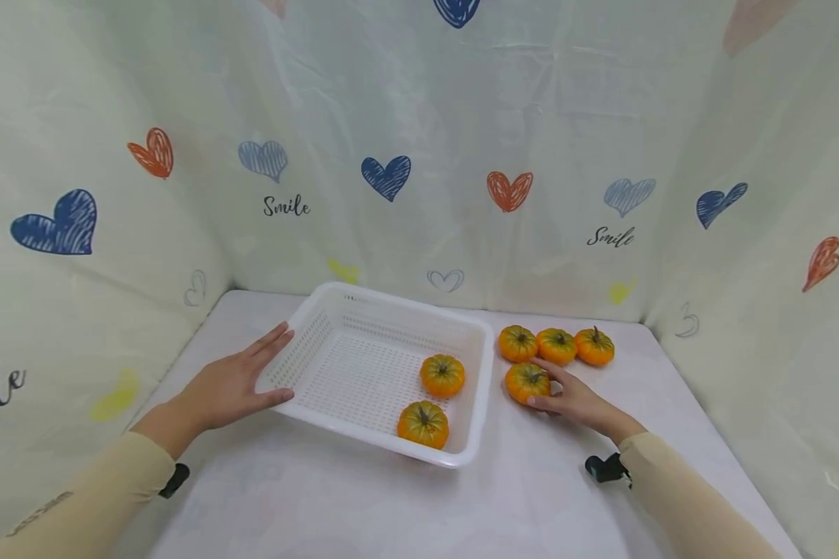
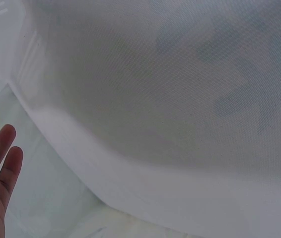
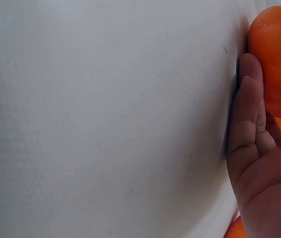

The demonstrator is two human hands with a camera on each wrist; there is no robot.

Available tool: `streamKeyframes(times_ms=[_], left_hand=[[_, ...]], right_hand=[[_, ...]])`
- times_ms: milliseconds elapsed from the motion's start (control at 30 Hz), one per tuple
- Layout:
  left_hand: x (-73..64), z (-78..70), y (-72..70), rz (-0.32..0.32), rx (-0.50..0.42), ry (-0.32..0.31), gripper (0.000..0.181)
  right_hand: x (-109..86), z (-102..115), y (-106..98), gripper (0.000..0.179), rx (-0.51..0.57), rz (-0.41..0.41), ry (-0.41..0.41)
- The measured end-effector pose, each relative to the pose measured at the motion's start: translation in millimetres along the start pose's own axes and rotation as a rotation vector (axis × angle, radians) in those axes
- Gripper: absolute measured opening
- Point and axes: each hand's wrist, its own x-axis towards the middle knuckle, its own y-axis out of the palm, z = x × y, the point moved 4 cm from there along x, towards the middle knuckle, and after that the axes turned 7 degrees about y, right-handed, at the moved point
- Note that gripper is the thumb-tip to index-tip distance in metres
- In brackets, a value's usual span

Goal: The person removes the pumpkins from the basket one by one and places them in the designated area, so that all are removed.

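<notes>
In the head view a white plastic basket (image 1: 377, 446) stands tilted at an angle on the table, two small orange-green pumpkins inside: one pumpkin (image 1: 442, 376) behind, another pumpkin (image 1: 422, 425) near the front right corner. My left hand (image 1: 241, 380) is at the basket's left end, fingers straight and thumb spread; its fingertips also show in the left wrist view (image 2: 4, 168). To the basket's right, my right hand (image 1: 576, 400) holds a small pumpkin (image 1: 527, 382) between thumb and fingers. The right wrist view shows fingers (image 3: 247, 114) along that pumpkin's side (image 3: 277, 64).
Behind the held pumpkin, three more pumpkins stand in a row: a left one (image 1: 517, 343), a middle one (image 1: 556, 346) and a right one (image 1: 594, 346). A white cloth covers the table (image 1: 363, 512). Heart-printed curtains (image 1: 433, 241) enclose the back and sides.
</notes>
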Motion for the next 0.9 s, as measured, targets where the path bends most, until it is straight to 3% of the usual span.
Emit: streamKeyframes(times_ms=[333, 600, 767, 900], left_hand=[[-1.4, 1.4, 0.9, 0.003, -0.004, 0.0, 0.092], [-2.9, -0.3, -2.1, -0.001, -0.002, 0.004, 0.092], [-0.8, 0.8, -1.7, -0.003, 0.004, 0.009, 0.092], [0.1, 2.2, -1.1, 0.008, 0.001, 0.002, 0.092]], right_hand=[[-0.6, 0, -1, 0.091, -0.012, -0.013, 0.008], [-11.6, -1, -7, 0.095, 0.065, 0.044, 0.009], [-27.2, 2, -27, 0.096, -0.014, 0.029, -0.003], [-39.6, 22, -56, 0.096, -0.107, -0.035, -0.056]])
